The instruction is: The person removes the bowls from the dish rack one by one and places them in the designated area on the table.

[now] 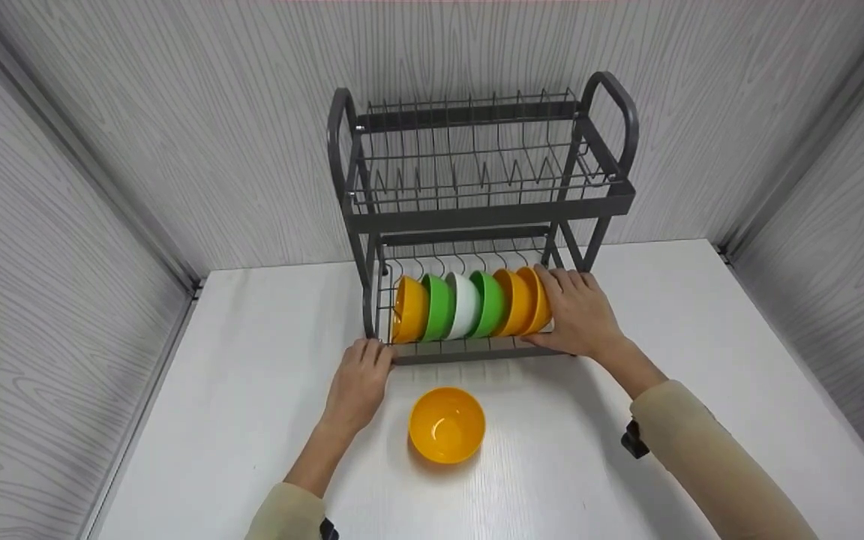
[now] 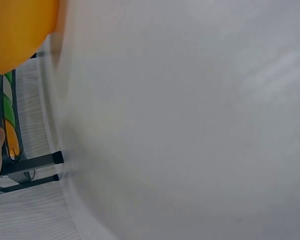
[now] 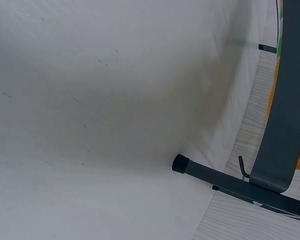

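Note:
A dark grey two-tier dish rack holds a row of bowls tilted on edge in its lower tier. From the left they are an orange bowl, a green bowl, a white bowl, a second green bowl and two orange ones. My right hand grips the rightmost orange bowl, fingers over its top and thumb low at the front. At the rack's lower front left corner, my left hand holds the frame, fingertips partly hidden.
One more orange bowl stands upright on the white table, in front of the rack and between my forearms. Wires divide the upper tier. Pale wood-grain panels enclose the table at the back and sides.

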`<state>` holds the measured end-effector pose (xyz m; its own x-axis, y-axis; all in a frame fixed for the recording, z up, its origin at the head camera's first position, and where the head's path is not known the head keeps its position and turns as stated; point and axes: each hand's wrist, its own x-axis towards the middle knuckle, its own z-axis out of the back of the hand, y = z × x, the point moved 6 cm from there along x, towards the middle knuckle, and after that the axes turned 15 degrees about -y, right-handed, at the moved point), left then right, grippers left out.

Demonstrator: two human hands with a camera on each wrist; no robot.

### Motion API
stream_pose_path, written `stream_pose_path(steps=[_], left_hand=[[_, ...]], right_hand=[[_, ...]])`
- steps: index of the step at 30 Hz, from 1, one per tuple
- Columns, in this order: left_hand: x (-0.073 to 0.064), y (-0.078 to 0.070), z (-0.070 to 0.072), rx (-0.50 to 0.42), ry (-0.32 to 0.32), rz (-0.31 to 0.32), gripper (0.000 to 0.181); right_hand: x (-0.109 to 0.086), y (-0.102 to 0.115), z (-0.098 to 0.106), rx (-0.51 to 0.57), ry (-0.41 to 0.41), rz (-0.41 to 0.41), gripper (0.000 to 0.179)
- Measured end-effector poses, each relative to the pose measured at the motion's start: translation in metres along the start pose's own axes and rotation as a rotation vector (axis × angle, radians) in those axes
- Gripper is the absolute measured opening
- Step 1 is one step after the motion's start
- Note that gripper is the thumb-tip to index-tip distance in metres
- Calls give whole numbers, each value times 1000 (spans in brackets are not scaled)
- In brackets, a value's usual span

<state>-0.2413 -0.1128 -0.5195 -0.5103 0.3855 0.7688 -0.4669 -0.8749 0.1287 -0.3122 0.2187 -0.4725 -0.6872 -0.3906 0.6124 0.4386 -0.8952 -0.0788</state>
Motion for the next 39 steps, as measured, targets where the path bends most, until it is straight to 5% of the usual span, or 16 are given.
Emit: stream_pose_path(steps=[39], left_hand=[[0, 1, 0, -17, 10, 13, 18]], right_hand=[[14, -3, 12, -112, 102, 80, 110]])
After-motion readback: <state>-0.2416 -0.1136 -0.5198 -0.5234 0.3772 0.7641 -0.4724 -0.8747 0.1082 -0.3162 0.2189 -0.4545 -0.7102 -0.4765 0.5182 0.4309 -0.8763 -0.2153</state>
